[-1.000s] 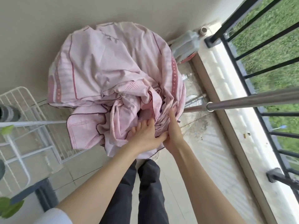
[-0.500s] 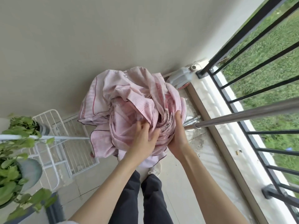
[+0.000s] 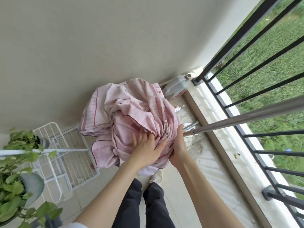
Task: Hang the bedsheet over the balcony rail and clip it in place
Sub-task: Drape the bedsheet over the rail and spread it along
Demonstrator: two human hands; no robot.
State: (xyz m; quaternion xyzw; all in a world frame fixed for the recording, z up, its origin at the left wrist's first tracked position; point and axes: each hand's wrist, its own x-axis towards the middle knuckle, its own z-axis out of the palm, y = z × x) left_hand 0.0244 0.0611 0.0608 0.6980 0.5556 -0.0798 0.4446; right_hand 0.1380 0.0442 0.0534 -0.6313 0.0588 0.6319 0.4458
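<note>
A bunched pink bedsheet (image 3: 125, 116) with darker pink stripes is held up in front of me, above the balcony floor. My left hand (image 3: 146, 149) lies on its near side with fingers spread into the folds. My right hand (image 3: 178, 146) cups the bundle from the right, fingers wrapped under the cloth. A steel rail (image 3: 243, 120) runs from the right edge toward the bundle, its end just right of my right hand. The black balcony railing (image 3: 256, 89) stands further right. No clips are visible.
A white wire drying rack (image 3: 65, 155) stands at the left, with potted green plants (image 3: 13, 178) beside it. A plastic jug (image 3: 176, 85) and bottles sit in the far corner by the wall. A raised ledge (image 3: 222, 145) runs under the railing. My legs are below.
The view has pulled back and the bundle looks smaller and more tightly gathered. My left hand shifted over the near folds; my right hand stays on the bundle's right side.
</note>
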